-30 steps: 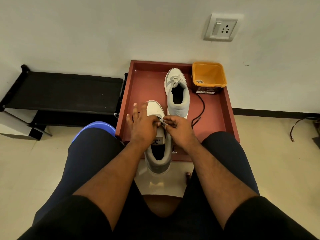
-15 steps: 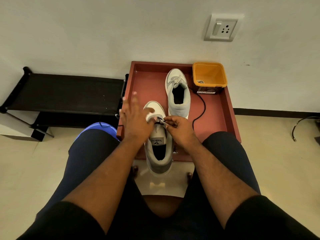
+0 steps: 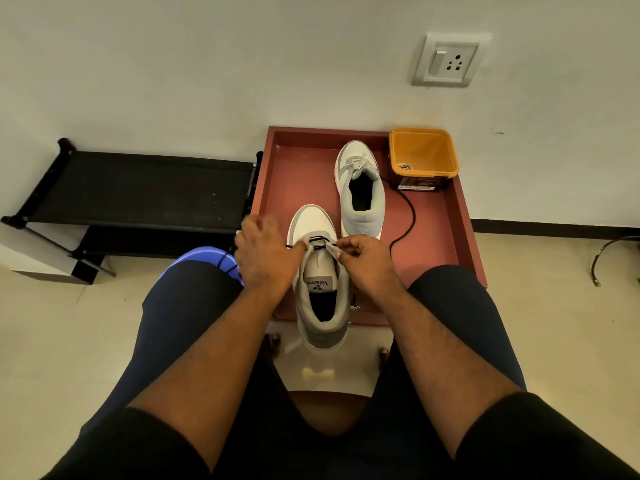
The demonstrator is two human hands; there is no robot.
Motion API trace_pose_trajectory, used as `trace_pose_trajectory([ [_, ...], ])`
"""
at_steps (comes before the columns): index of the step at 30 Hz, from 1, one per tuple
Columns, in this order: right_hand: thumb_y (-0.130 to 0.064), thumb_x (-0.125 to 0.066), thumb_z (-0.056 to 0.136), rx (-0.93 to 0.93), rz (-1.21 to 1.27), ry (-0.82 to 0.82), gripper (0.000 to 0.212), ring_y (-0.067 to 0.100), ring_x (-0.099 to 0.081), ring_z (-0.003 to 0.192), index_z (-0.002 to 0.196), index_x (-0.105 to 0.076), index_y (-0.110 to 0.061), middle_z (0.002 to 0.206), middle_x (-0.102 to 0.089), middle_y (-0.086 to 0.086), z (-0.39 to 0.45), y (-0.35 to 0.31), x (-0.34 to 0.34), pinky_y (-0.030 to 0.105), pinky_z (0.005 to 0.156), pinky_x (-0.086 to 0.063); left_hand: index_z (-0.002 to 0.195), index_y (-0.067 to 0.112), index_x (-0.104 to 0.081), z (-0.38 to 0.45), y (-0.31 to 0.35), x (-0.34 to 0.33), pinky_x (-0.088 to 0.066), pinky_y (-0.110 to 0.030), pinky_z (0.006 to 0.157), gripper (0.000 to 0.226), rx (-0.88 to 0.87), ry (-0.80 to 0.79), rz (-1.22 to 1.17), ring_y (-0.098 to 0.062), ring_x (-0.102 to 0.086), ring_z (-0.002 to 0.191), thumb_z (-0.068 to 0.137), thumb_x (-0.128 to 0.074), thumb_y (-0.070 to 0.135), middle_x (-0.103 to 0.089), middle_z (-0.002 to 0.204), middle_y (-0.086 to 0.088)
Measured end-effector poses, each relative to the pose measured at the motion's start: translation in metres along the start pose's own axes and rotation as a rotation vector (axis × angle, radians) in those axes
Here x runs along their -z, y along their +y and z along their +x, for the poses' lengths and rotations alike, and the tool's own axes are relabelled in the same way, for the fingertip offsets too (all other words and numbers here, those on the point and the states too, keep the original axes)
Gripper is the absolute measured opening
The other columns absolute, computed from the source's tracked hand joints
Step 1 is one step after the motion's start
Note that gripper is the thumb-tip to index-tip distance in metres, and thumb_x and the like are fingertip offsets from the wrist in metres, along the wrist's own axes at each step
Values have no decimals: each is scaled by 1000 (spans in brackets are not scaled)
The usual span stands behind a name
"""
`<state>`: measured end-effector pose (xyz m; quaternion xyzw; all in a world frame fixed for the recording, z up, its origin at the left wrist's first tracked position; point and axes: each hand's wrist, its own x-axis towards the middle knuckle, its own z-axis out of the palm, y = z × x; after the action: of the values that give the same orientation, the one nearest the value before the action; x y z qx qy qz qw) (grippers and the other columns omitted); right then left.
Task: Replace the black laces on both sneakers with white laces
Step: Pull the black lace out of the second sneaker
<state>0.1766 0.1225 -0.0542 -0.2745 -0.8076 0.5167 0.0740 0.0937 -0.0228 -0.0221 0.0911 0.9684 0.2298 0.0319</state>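
A person seated before a red tray (image 3: 298, 188) is unlacing the near sneaker (image 3: 317, 271), which is lying heel toward the person and overhanging the tray's near edge. The left hand (image 3: 265, 258) is drawing the black lace (image 3: 317, 241) out sideways toward the tray's left edge; how its fingers are gripping the lace cannot be told, since the hand's back is hiding them. The right hand (image 3: 367, 263) is steadying the shoe, its fingers (image 3: 341, 245) pinching the eyelet flap on the shoe's right side. Only the lowest crossing appears to be threaded, so removal is judged nearly complete on this shoe. The far sneaker (image 3: 362, 192), standing toward the tray's far edge beside an orange tub (image 3: 422, 157) in the far right corner, is already carrying a white lace. A loose black lace (image 3: 408, 216) is trailing across the tray's right side.

To finish the step well, the pull should be running in line with the eyelet, with the flap held firm so the aglet is not catching.
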Motion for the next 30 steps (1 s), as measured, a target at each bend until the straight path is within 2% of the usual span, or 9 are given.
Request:
trace_pose_trajectory([
  [3,-12,-65,88,59,-72,8,19,9,-66,87,107,-71,-12,95,-71,-2,-2,-1,1,20,79,-52,111,18,-60,-12,7,-14,-47,-35,86,40,-126,-106,118,-23,-53,103,85,-65,48,-56,112,-4],
  [6,-7,-62,89,73,-188,38,17,8,-61,81,101,-72,-11,90,-68,-4,-2,2,8,16,73,-45,91,10,-71,0,-4,-12,-48,-28,60,18,16,-243,-120,-17,-62,72,90,-64,27,-67,80,-4],
  [11,-5,-64,87,29,-148,55,11,-2,-56,70,91,-71,-12,78,-62,-10,1,3,12,6,66,-45,78,15,-69,6,-16,-6,-53,-28,60,11,36,-225,-273,-10,-60,63,85,-72,23,-64,68,3],
  [14,-16,-68,88,82,-60,-7,6,1,-61,73,90,-73,-17,79,-67,-12,-5,-1,7,9,65,-45,94,15,-71,-2,-12,-18,-44,-21,57,22,-12,-306,-346,-8,-57,63,83,-73,33,-66,75,1],
  [18,-19,-65,90,55,15,49,9,-2,-61,72,86,-72,-23,78,-68,-15,4,-4,11,8,65,-45,126,22,-60,1,-9,-18,-43,-23,82,44,-96,-279,-366,-13,-57,96,84,-72,31,-62,111,-4],
  [20,-10,-63,90,63,-34,75,12,-3,-60,77,95,-72,-17,83,-67,-14,14,-3,14,4,70,-43,136,30,-51,2,-5,-16,-38,-30,95,50,-197,-246,-182,-19,-47,118,89,-66,30,-50,130,-2],
  [23,-4,-61,88,68,-129,-56,19,11,-65,91,103,-73,-8,97,-72,1,27,0,10,22,86,-51,142,40,-39,2,1,-18,-28,-47,107,56,-247,-306,-8,-24,-28,136,92,-59,28,-34,148,4],
  [27,-10,-65,88,65,-108,-144,14,8,-63,79,97,-75,-8,90,-73,3,34,0,0,8,67,-46,140,32,-46,9,0,-24,-29,-48,106,53,-108,-302,-146,-21,-43,130,89,-61,30,-51,140,4],
  [30,-12,-66,88,13,-8,-117,10,10,-63,76,92,-75,-9,85,-72,3,40,2,-7,18,69,-50,137,32,-49,14,-2,-25,-27,-44,107,53,-34,-296,-251,-17,-53,121,87,-64,31,-60,130,5],
])
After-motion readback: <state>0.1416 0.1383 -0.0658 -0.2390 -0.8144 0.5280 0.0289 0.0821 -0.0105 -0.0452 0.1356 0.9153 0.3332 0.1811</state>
